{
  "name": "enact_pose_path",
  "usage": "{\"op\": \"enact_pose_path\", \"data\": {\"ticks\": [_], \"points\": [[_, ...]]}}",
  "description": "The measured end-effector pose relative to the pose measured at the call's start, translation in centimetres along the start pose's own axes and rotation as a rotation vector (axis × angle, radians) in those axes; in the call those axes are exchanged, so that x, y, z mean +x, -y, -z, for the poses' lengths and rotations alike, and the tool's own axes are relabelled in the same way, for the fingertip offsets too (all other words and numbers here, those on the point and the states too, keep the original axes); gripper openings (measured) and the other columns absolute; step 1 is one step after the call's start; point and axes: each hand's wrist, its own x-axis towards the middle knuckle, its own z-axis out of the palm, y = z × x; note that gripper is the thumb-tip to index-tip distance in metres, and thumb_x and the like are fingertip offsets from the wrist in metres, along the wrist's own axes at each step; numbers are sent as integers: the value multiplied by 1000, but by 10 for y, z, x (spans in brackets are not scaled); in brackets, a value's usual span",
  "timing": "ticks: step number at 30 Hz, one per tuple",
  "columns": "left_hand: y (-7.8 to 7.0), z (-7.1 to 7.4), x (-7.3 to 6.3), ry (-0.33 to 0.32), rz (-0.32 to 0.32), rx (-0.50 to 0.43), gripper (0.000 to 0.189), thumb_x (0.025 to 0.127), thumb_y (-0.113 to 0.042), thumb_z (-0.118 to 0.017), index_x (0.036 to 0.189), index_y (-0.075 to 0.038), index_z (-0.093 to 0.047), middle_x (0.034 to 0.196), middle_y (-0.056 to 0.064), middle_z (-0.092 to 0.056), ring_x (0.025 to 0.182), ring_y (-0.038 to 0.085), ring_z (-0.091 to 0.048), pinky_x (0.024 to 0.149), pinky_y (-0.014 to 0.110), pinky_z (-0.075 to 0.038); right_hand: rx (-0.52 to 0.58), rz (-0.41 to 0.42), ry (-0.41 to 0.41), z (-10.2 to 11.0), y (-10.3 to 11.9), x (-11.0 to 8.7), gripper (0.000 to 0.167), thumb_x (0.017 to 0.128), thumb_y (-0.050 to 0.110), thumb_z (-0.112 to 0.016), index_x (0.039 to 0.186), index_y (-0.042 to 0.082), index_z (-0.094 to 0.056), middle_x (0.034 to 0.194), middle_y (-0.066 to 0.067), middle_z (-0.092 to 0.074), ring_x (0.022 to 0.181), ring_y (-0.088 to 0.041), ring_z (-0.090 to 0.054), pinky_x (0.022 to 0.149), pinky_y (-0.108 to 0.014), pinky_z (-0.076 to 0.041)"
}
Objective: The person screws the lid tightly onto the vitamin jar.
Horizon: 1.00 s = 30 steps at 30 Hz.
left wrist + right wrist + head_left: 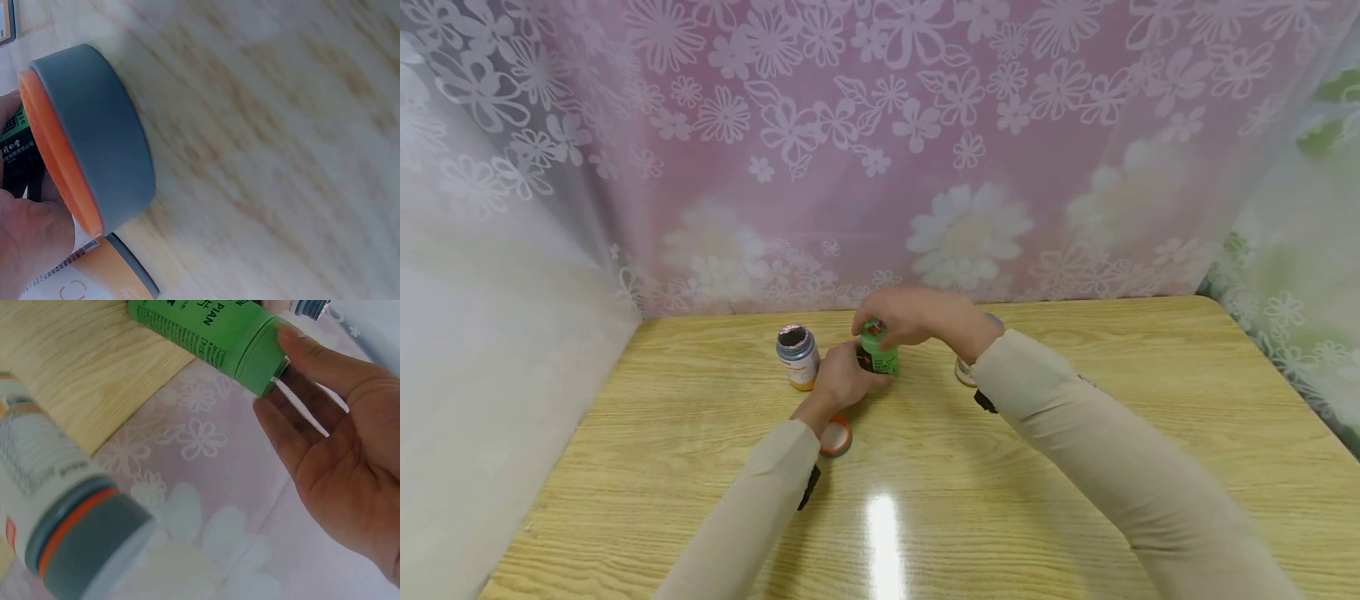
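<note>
A green bottle (883, 360) with dark printing stands on the table between the two hands. My left hand (844, 377) holds its lower body from the left, partly covering a black label. From above, my right hand (917, 315) grips the green cap (262, 359), thumb on one side and fingers on the other. Just left of the left hand stands a grey-blue and white bottle (799, 362) without a lid, torn foil around its mouth. A grey lid (109, 137) with an orange inside lies on the table below the left wrist.
Another white bottle (47, 456) with a grey cap and an orange ring stands to the right, mostly hidden behind the right wrist in the head view. The wooden table (700, 500) ends at a pink flowered curtain (850, 167) at the back.
</note>
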Motion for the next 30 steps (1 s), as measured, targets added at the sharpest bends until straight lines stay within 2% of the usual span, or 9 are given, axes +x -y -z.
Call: {"op": "enact_pose_path", "data": {"ticks": [5, 7, 11, 14, 16, 18, 20, 24, 30], "points": [[0, 0, 1, -4, -1, 23, 48, 78, -35, -80, 111, -6, -63, 98, 4, -66, 85, 18, -63, 74, 32, -52, -19, -72, -84, -7, -1, 5, 31, 92, 25, -67, 119, 9, -65, 113, -2, -62, 98, -15, -58, 81, -30, -48], [0, 0, 1, 0, 11, 23, 47, 77, -35, -80, 109, -5, -63, 93, 4, -66, 80, 18, -63, 68, 32, -52, -41, -127, -133, -12, 1, 8, 29, 92, 34, -66, 105, 9, -67, 95, 0, -63, 81, -13, -57, 68, -27, -47], [0, -1, 2, -17, 18, 12, 53, 76, -34, -82, 117, -7, -61, 98, 7, -66, 84, 21, -63, 72, 33, -52, -99, -282, -199, -20, 8, 12, 38, 91, 49, -60, 85, 11, -61, 69, 1, -53, 57, -11, -49, 50, -27, -40], [0, -4, 3, -43, 16, 7, 58, 75, -33, -83, 122, -9, -59, 104, 7, -65, 91, 21, -63, 80, 34, -51, -117, -387, -221, -23, 12, 12, 49, 90, 59, -53, 93, 11, -64, 73, -2, -59, 58, -15, -56, 48, -31, -46], [0, -5, 3, -34, 16, 4, 55, 76, -33, -82, 118, -7, -60, 101, 6, -66, 89, 21, -63, 78, 34, -51, -127, -418, -223, -24, 10, 9, 58, 91, 64, -47, 111, 12, -65, 97, -6, -66, 79, -20, -64, 61, -38, -53], [1, -7, 4, -20, 13, 9, 55, 77, -34, -82, 118, -6, -60, 98, 5, -65, 85, 19, -62, 75, 34, -51, -137, -361, -198, -21, 5, 6, 63, 92, 63, -45, 129, 14, -58, 124, -8, -60, 107, -25, -60, 82, -42, -51], [1, -7, 5, -4, 8, 7, 52, 78, -35, -80, 116, -6, -61, 96, 4, -65, 83, 18, -62, 73, 33, -52, -142, -235, -154, -16, -1, 3, 60, 95, 55, -49, 141, 17, -48, 142, -8, -45, 126, -26, -46, 97, -45, -42], [0, -6, 6, -14, 10, 1, 49, 78, -33, -80, 115, -7, -62, 100, 3, -65, 86, 17, -63, 76, 33, -52, -60, 9, -49, -6, -6, 1, 46, 93, 21, -65, 137, 14, -52, 139, -6, -48, 122, -23, -48, 97, -38, -41], [1, -4, 6, -41, 7, 19, 47, 77, -35, -81, 110, -7, -62, 97, 3, -65, 85, 18, -62, 75, 33, -51, -38, -29, -25, -2, 0, 3, 40, 92, 9, -65, 131, 11, -58, 130, -5, -56, 115, -21, -54, 91, -34, -46]]}}
